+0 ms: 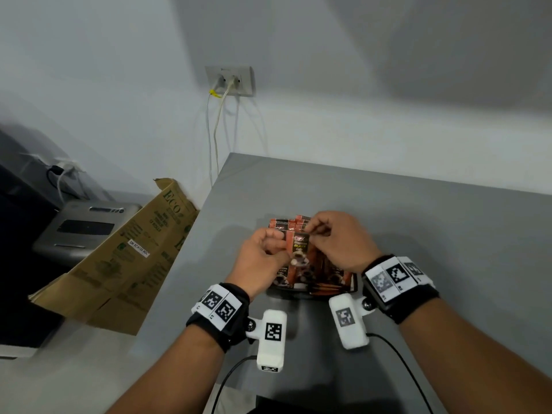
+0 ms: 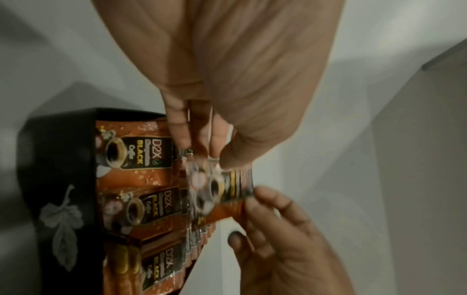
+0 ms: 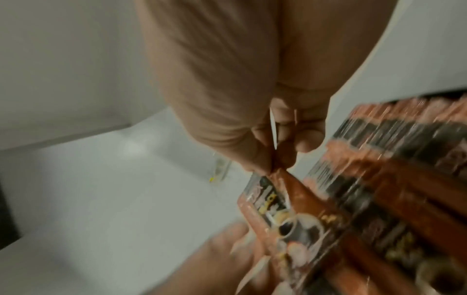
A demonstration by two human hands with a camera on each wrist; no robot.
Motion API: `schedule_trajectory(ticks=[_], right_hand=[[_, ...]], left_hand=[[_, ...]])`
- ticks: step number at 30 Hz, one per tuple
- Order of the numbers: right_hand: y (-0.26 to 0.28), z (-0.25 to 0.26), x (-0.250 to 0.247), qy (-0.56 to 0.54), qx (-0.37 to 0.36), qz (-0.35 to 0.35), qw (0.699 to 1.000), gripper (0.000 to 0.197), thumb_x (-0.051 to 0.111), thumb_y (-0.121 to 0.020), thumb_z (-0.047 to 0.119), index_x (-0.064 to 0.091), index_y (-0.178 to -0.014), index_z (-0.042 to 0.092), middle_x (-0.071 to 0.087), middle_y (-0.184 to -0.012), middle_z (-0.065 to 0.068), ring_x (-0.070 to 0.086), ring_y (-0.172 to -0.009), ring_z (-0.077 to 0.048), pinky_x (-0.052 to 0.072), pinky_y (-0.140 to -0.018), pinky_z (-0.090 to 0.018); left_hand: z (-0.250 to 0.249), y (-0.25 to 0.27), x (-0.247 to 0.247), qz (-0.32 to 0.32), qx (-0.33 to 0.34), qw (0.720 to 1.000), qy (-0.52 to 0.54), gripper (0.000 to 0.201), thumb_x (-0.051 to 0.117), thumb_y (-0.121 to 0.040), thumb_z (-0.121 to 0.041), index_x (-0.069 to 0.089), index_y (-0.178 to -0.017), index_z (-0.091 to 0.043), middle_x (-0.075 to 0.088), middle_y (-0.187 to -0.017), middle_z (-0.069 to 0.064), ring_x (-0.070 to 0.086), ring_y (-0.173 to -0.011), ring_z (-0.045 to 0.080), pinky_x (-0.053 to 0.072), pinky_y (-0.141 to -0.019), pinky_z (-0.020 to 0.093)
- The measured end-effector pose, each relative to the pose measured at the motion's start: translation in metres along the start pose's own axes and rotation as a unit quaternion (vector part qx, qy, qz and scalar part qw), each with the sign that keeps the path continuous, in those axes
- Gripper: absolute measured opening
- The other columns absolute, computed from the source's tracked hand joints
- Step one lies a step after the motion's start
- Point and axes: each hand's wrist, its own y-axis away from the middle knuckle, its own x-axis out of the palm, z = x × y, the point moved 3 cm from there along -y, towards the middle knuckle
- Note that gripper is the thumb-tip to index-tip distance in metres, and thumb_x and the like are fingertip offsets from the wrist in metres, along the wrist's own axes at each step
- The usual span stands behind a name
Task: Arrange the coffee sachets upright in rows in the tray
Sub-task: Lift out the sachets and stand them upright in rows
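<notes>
A black tray [image 1: 354, 282] with a leaf pattern on its wall [image 2: 55, 179] sits mid-table. It holds several orange-and-black coffee sachets [image 2: 141, 153] standing in rows [image 3: 404, 179]. Both hands hold one sachet [image 1: 298, 249] just above the rows. My left hand [image 1: 279, 238] grips its lower part between thumb and fingers [image 2: 202, 143]. My right hand [image 1: 313, 230] pinches its top edge [image 3: 275, 165]. The held sachet [image 2: 227, 189] is blurred in both wrist views [image 3: 285, 215]. The hands hide much of the tray's middle.
The grey table [image 1: 418, 222] ends at a left edge beside a leaning brown cardboard box [image 1: 125, 258] and a grey machine [image 1: 86, 228]. A wall socket [image 1: 230, 80] with hanging cables is behind. A dark object [image 1: 277, 404] lies at the near edge.
</notes>
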Motion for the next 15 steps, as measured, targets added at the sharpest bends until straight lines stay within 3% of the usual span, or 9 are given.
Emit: schedule_trajectory(ticks=[3, 6, 9, 15], right_hand=[[0.0, -0.022, -0.011, 0.047, 0.049, -0.021, 0.997, 0.022, 0.07, -0.085, 0.007, 0.07, -0.082, 0.029, 0.071, -0.081, 0.012, 0.065, -0.076, -0.002, 0.051, -0.073, -0.018], [0.005, -0.04, 0.002, 0.072, 0.085, 0.017, 0.994, 0.019, 0.067, -0.089, 0.007, 0.07, -0.086, 0.025, 0.071, -0.077, 0.01, 0.065, -0.071, 0.0, 0.047, -0.062, -0.009], [0.006, -0.046, 0.018, 0.08, 0.083, 0.036, 0.993, 0.021, 0.067, -0.089, 0.007, 0.068, -0.086, 0.028, 0.07, -0.076, 0.012, 0.065, -0.072, 0.001, 0.04, -0.058, -0.006], [0.013, -0.039, 0.02, 0.11, 0.051, 0.049, 0.991, 0.016, 0.067, -0.09, 0.013, 0.073, -0.101, 0.023, 0.067, -0.095, 0.011, 0.06, -0.085, -0.004, 0.032, -0.064, -0.001]], left_hand=[[0.007, -0.004, -0.006, -0.023, -0.032, 0.998, -0.05, 0.028, 0.066, -0.084, 0.002, 0.06, -0.102, -0.019, 0.066, -0.104, 0.008, 0.064, -0.082, 0.019, 0.057, -0.078, 0.04], [0.009, -0.001, -0.004, -0.01, -0.027, 0.995, -0.098, 0.03, 0.063, -0.085, 0.001, 0.061, -0.101, -0.024, 0.065, -0.106, 0.0, 0.065, -0.078, 0.019, 0.058, -0.076, 0.04], [0.009, 0.001, 0.001, 0.006, -0.025, 0.993, -0.113, 0.034, 0.063, -0.084, 0.003, 0.063, -0.098, -0.027, 0.066, -0.106, -0.003, 0.069, -0.085, 0.024, 0.059, -0.08, 0.046], [0.014, 0.0, 0.003, 0.02, -0.007, 0.982, -0.186, 0.031, 0.063, -0.085, -0.003, 0.064, -0.098, -0.031, 0.067, -0.104, -0.012, 0.065, -0.098, 0.008, 0.057, -0.086, 0.032]])
